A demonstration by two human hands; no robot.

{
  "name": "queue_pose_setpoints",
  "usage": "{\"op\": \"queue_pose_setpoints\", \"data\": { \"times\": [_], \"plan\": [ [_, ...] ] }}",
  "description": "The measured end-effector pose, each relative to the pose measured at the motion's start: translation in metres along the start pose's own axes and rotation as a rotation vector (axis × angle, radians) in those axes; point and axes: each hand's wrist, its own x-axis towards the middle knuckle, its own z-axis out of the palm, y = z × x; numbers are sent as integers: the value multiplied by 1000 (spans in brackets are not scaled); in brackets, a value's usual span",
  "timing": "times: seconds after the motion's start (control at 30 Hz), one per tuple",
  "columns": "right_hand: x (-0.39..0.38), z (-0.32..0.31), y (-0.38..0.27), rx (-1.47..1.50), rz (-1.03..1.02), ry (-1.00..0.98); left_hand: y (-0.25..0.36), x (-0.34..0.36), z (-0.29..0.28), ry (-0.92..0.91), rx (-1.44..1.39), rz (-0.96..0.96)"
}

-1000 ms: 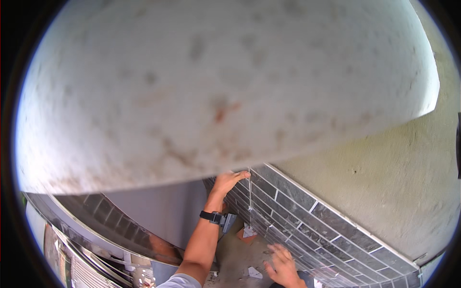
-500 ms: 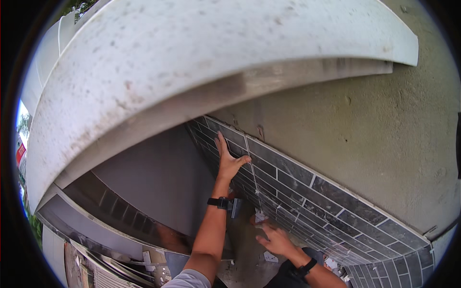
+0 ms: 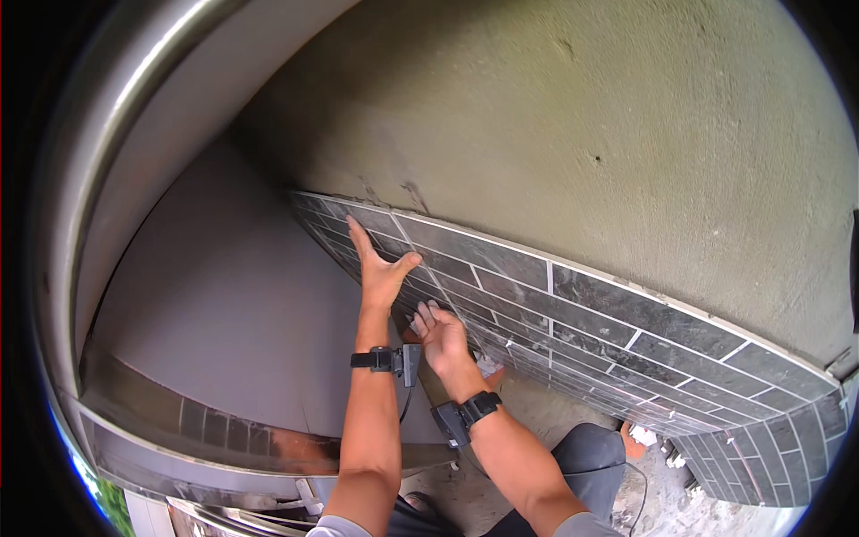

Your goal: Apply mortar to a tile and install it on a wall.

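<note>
- Left hand (image 3: 382, 276): against tiles (image 3: 617, 306), thumb and fingers apart.
- Right hand (image 3: 442, 342): left hand's five o'clock, fingers loosely curled, parted.
- Wall (image 3: 582, 134): tiles' twelve o'clock.

Panel (image 3: 224, 304) left, tiles (image 3: 595, 336) right; plaster wall (image 3: 608, 134) above tiles; hands (image 3: 383, 279) before tiles' left part; floor (image 3: 537, 404) below.

Contents: one left hand (image 3: 383, 276), one right hand (image 3: 443, 342), two forearms (image 3: 370, 430), two black wrist straps (image 3: 480, 407), two box-shaped devices (image 3: 411, 365), two grey sleeves (image 3: 586, 525), two tiled wall faces (image 3: 510, 291), one plastered wall (image 3: 626, 116). Lower-row tiles (image 3: 573, 385): too small to count.
</note>
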Motion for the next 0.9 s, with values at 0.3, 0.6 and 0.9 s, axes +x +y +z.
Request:
{"op": "queue_pose_setpoints", "data": {
  "times": [0.3,0.6,0.9],
  "plan": [
    [-18,-49,19,-704,35,132,-1,1,9,-4,-61,0],
    [-148,42,-81,-849,24,-183,-30,5,-6,20,-64,72],
    [-298,201,-234,-486,-282,-505,-16,-4,6,36,-12,78]
  ]
}}
